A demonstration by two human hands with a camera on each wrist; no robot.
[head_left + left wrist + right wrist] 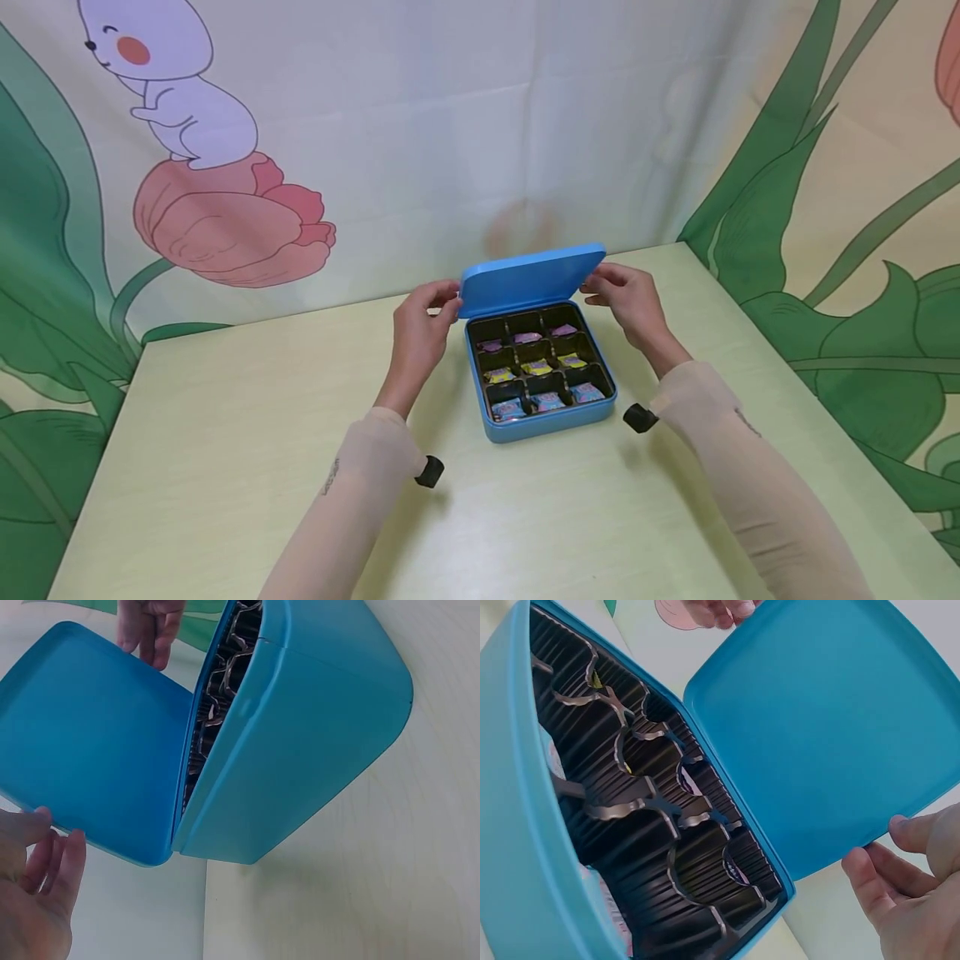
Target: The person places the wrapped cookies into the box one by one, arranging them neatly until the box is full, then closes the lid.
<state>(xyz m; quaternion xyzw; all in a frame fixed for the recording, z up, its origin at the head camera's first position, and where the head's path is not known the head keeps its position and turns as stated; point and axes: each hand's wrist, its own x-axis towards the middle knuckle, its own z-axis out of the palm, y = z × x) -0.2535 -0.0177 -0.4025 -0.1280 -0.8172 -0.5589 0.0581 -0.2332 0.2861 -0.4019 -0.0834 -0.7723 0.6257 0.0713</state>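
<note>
A blue hinged tin box (551, 423) stands on the table with its lid (532, 279) raised and leaning back. Inside, a dark divided tray (622, 795) holds wrapped candies: purple at the back, yellow candies (537, 367) in the middle row, blue candies (548, 402) in front. At the lid's left edge, my left hand (422, 333) pinches the rim between thumb and fingers. Opposite it, my right hand (628, 302) holds the right edge, its thumb (911, 832) on the rim and its other fingers partly behind the lid.
The pale table (247, 433) extends around the box. Behind it hangs a cloth backdrop (420, 150) printed with a white animal, a pink flower and green leaves. Small black pieces (430, 472) sit at both sleeve cuffs, close above the tabletop.
</note>
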